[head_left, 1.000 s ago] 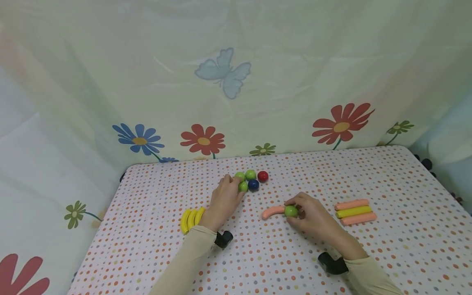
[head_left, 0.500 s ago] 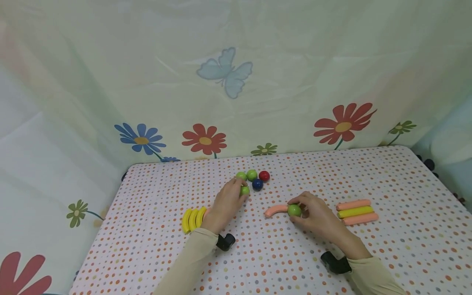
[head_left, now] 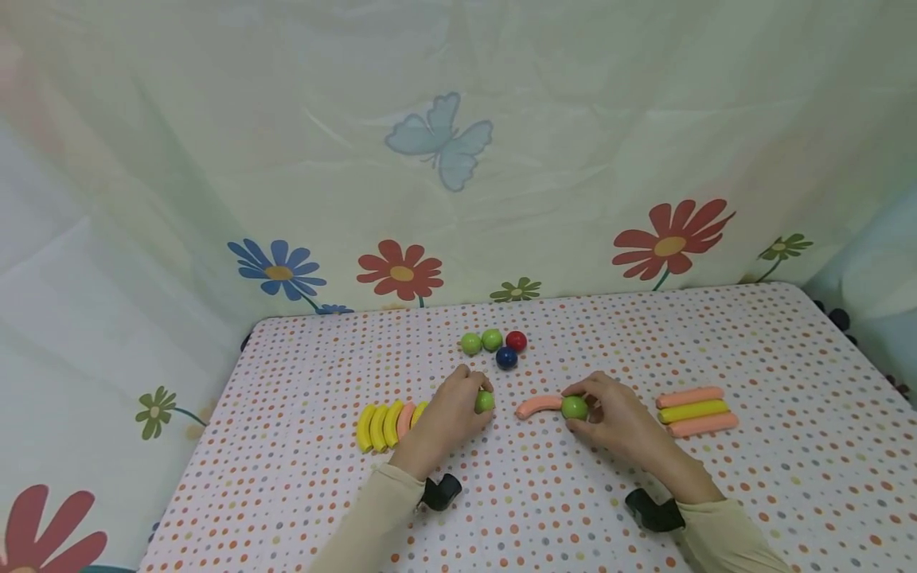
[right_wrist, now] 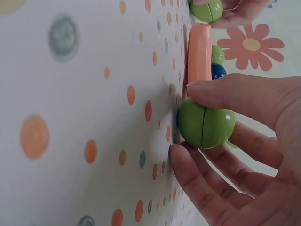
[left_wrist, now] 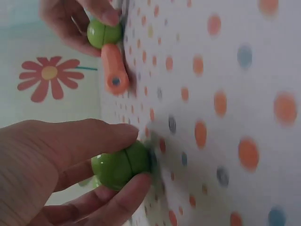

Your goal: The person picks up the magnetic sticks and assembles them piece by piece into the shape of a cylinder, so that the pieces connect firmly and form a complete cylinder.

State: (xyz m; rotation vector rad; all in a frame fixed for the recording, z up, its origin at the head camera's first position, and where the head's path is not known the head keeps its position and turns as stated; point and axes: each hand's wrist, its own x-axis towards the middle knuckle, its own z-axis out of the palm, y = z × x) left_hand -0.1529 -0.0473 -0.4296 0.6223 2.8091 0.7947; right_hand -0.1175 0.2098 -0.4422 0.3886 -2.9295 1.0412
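Observation:
My left hand [head_left: 451,410] pinches a green ball [head_left: 485,401] between thumb and fingers, close over the tabletop. In the left wrist view a seam runs across this ball [left_wrist: 120,165]. To its right, my right hand [head_left: 616,418] grips a second green ball [head_left: 574,407], with the thumb on one side and the fingers on the other. This ball sits right at the right end of a curved orange piece [head_left: 539,407] lying on the table. The orange piece's free end, with a small dark hole, faces the left hand in the left wrist view.
Behind the hands stand two green balls [head_left: 470,343], a red ball [head_left: 516,341] and a blue ball [head_left: 506,358]. Curved yellow pieces [head_left: 377,428] and one orange lie in a row at left, partly behind the left arm. Straight orange and yellow sticks [head_left: 693,412] lie at right.
My left hand has drawn a green ball out of the cluster, toward me and slightly right. The right hand stays on its ball at the curved orange piece.

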